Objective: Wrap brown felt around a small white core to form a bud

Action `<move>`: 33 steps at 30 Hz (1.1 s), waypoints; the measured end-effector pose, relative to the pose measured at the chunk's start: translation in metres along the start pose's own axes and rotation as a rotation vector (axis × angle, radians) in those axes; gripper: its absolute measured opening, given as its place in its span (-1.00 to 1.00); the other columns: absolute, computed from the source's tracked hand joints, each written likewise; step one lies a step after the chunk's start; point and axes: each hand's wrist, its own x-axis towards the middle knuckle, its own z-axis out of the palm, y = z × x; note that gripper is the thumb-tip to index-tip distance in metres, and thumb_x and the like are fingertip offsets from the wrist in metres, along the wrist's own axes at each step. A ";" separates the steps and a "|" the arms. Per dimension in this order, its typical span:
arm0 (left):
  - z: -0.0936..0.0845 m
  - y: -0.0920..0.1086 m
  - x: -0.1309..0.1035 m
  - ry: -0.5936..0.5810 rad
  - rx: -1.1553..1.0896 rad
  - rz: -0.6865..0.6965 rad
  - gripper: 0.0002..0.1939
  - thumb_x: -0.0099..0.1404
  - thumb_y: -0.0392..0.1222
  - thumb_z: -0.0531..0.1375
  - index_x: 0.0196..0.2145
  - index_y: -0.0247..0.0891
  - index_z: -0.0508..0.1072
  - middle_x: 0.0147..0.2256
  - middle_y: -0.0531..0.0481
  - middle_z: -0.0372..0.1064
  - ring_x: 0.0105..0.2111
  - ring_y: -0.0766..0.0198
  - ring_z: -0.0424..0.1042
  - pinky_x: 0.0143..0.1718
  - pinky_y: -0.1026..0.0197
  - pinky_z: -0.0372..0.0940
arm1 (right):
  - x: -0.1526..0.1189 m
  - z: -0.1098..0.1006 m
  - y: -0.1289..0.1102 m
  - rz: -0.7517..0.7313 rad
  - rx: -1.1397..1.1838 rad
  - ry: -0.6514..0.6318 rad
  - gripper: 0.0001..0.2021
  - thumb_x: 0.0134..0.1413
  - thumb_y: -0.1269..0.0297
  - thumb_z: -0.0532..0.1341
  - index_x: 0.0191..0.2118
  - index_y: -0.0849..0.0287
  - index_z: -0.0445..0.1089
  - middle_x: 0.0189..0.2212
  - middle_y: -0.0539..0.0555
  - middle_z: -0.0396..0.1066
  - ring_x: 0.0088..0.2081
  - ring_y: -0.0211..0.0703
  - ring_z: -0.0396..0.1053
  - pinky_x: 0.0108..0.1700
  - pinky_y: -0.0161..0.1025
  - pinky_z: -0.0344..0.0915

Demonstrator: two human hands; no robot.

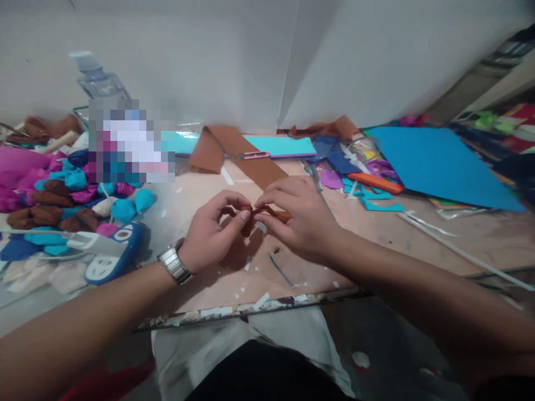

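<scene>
A small folded piece of brown paper is pinched above the table between both hands. My left hand, with a metal watch at the wrist, grips it between thumb and forefinger. From the other side, the curled fingers of my right hand close on the same paper, and part of it shows under them. Just beyond the hands lies a long brown paper strip, folded over at its far end. A pink craft knife rests across that strip. Whether the strip joins the held piece is hidden by my right hand.
At left are bunched coloured paper balls, a blue-and-white power strip and a clear bottle. Blue card and an orange cutter lie at right. A white wall stands behind; scraps dot the table.
</scene>
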 end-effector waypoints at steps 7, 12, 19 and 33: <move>0.001 0.001 -0.001 -0.020 0.019 0.014 -0.84 0.44 -0.13 0.24 -0.08 -0.22 0.50 -0.19 -0.04 0.49 -0.28 0.26 0.50 -0.19 0.16 0.41 | -0.001 0.002 0.001 -0.016 -0.016 -0.004 -0.91 0.32 0.22 0.28 -0.17 0.08 0.50 -0.19 0.02 0.56 -0.07 -0.04 0.42 0.08 0.01 0.11; 0.000 0.000 -0.003 -0.020 0.050 0.006 -0.82 0.44 -0.13 0.24 -0.08 -0.24 0.52 -0.17 -0.08 0.53 -0.24 0.24 0.50 -0.14 0.15 0.40 | -0.001 0.002 0.001 -0.017 -0.002 -0.021 -0.91 0.30 0.22 0.29 -0.18 0.10 0.51 -0.20 0.02 0.57 -0.08 -0.03 0.42 0.08 0.02 0.13; 0.001 -0.001 -0.004 -0.014 0.053 0.020 -0.86 0.44 -0.14 0.24 -0.12 -0.22 0.52 -0.20 -0.05 0.52 -0.26 0.26 0.50 -0.19 0.19 0.41 | -0.001 0.001 0.000 -0.014 0.022 -0.035 -0.88 0.33 0.23 0.24 -0.21 0.11 0.51 -0.20 0.04 0.57 -0.09 -0.02 0.41 0.07 0.04 0.15; 0.001 0.003 -0.001 -0.014 0.055 -0.011 -0.81 0.39 -0.11 0.30 -0.09 -0.23 0.54 -0.14 -0.08 0.54 -0.19 0.22 0.53 -0.12 0.14 0.42 | -0.002 0.002 0.004 -0.005 0.047 -0.068 -0.88 0.32 0.20 0.27 -0.18 0.10 0.53 -0.18 0.05 0.58 -0.08 0.00 0.41 0.07 0.01 0.16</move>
